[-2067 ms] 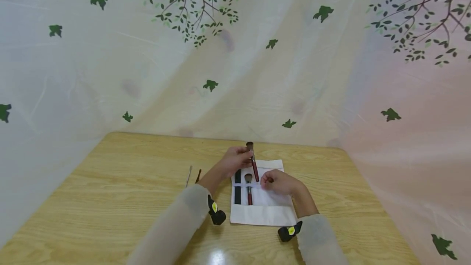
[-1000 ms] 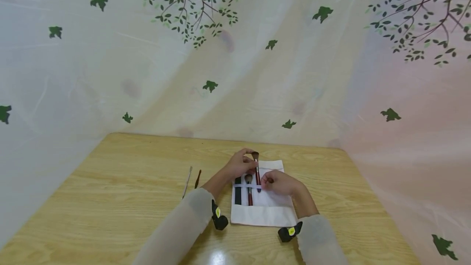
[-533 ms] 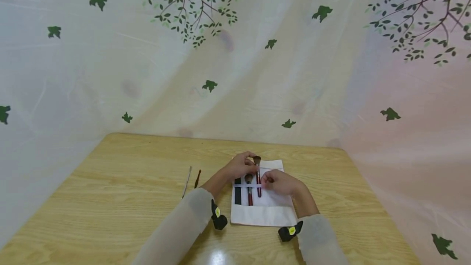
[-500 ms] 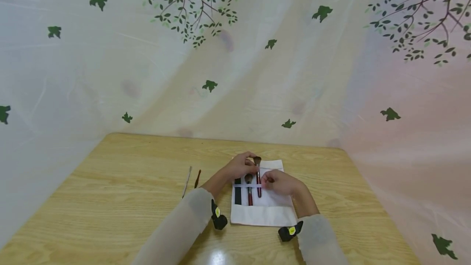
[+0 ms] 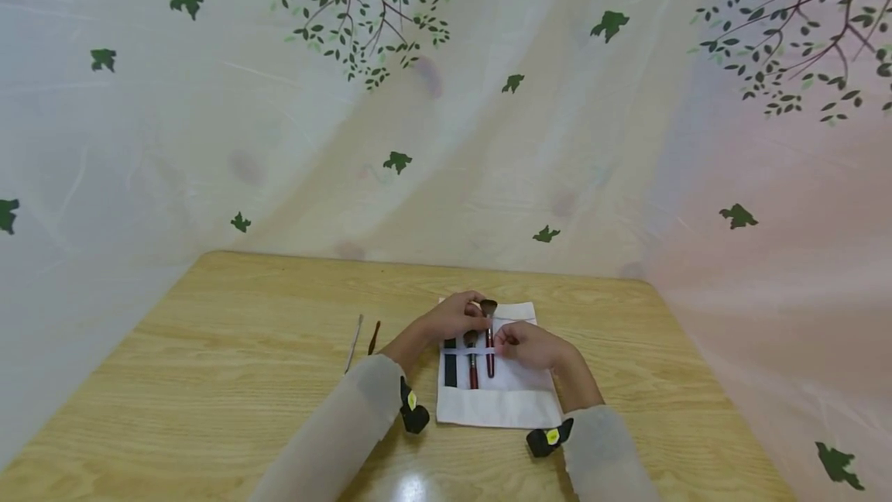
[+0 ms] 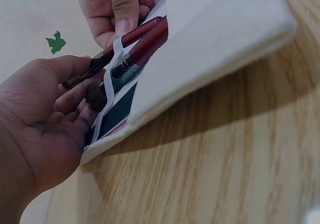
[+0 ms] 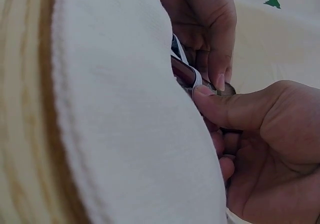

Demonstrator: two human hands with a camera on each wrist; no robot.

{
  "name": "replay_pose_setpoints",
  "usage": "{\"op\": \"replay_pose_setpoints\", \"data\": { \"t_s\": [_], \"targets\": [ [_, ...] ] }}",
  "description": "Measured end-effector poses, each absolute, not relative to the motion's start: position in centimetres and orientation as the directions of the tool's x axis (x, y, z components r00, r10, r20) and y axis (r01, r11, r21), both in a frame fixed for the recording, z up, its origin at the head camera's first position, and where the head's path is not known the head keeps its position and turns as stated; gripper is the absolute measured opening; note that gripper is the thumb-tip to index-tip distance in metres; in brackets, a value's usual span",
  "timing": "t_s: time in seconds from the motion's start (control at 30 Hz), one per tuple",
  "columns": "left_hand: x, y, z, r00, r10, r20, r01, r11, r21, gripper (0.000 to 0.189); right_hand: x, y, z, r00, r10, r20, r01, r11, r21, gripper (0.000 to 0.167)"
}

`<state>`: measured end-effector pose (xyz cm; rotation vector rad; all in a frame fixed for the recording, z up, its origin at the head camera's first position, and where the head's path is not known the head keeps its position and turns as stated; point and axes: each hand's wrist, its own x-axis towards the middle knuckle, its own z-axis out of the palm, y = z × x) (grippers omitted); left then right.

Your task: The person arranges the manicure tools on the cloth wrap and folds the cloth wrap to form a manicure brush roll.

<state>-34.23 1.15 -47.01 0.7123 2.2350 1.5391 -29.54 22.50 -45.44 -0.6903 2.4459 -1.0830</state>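
In the head view, a cloth pouch (image 5: 498, 407) lies open a little in from the tabletop's (image 5: 209, 347) far edge, right of its middle. The left hand (image 5: 453, 318) pinches a brush (image 5: 490, 343) near its bristles; a second brush (image 5: 474, 372) sits just left of it. The right hand (image 5: 533, 345) grips the strap (image 5: 456, 351) right beside the handle.

From the left wrist, I see the brush's dark neck between thumb and fingers, its red handle under the strap.

From the right wrist, the right thumb presses the strap, close to the left fingers.

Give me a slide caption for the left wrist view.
Left hand pinches a red-handled brush slipped under white elastic, beside another brush.
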Motion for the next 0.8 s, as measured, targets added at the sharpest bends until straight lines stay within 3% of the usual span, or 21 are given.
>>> {"op": "replay_pose_setpoints", "data": {
  "t_s": [0.47, 0.8],
  "targets": [
    [-34.35, 1.14, -47.34, -0.827, 0.563, 0.001, 0.231, 0.337, 0.913, 0.020, -29.39, 22.40, -45.35, -0.807, -0.571, -0.149, -0.281, 0.594, -0.754, 0.012],
    [-34.31, 1.10, -47.50, -0.818, 0.575, 0.016, 0.264, 0.351, 0.899, 0.019, -29.45, 22.51, -45.43, -0.814, -0.566, -0.129, -0.299, 0.601, -0.741, 0.013]
  ]
}}
